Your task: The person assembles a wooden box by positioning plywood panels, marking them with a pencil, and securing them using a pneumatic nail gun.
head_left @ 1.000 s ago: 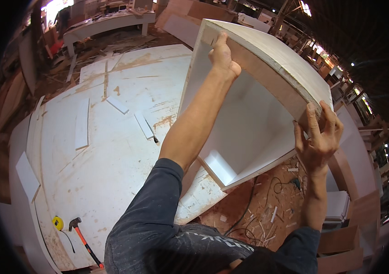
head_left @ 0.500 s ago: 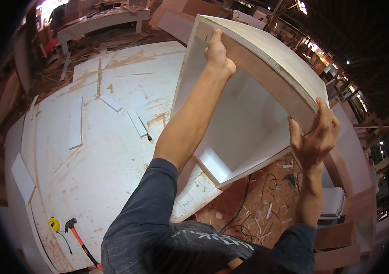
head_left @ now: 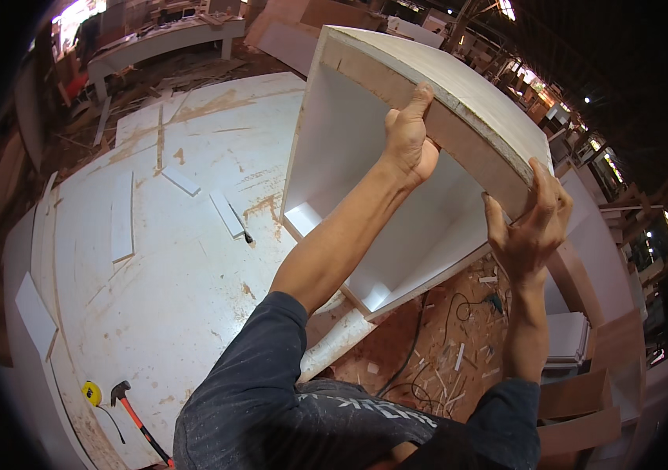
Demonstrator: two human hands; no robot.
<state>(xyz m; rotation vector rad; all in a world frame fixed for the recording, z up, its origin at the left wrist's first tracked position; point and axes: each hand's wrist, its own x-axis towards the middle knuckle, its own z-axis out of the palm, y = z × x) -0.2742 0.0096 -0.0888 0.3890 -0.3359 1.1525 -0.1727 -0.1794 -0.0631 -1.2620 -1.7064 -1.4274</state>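
Note:
An open white cabinet box (head_left: 459, 78) stands tilted at an angle on the edge of the white worktable (head_left: 193, 290). A bare wooden rail (head_left: 361, 77) runs along the upper front of the box. Near the middle of this rail my left hand (head_left: 410, 141) is closed, its thumb up on the front face and its fingers partly hidden behind. At the box's right upper corner, my right hand (head_left: 534, 223) grips the rail's end, thumb below and fingers over the top edge. The inside of the box is white, partly hidden by my left forearm.
A claw hammer (head_left: 139, 427) and a yellow tape measure (head_left: 92, 392) lie at the table's near left. White strips (head_left: 123, 215) and a thin dark tool (head_left: 248, 236) rest farther up. Offcuts and a cable (head_left: 416, 345) litter the floor; wooden boxes (head_left: 581, 435) stand at right.
My left hand has slid along the rail from the box's left corner toward the middle. My right hand keeps its grip at the right corner. The whole view has shifted slightly.

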